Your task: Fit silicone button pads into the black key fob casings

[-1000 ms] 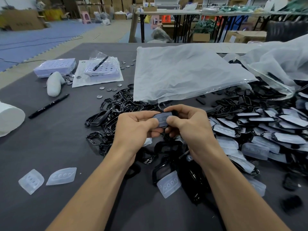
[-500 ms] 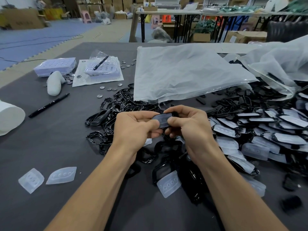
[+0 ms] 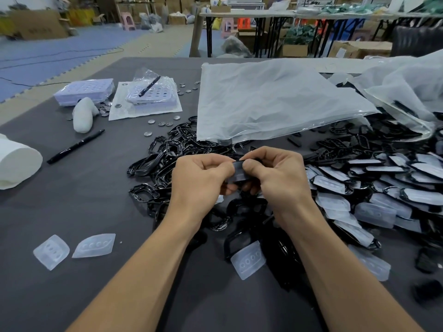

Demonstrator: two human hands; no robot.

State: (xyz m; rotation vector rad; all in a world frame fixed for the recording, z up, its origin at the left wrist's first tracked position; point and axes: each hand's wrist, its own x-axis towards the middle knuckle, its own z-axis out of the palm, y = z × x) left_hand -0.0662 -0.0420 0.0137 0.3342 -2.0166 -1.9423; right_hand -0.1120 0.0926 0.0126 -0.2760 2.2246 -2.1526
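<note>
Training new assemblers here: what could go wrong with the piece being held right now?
1. The left hand and right hand both pinch the casing, thumbs covering much of it, so an incomplete fit might go unnoticed.
2. It is held above the casing pile; if dropped, it could get lost among empties.

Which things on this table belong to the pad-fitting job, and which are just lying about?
Job: casing gripped by left hand and right hand; empty black casings; loose silicone pads; fitted casings at right.
Lying about: black marker; metal discs; white roll; plastic bag; lilac trays.
</note>
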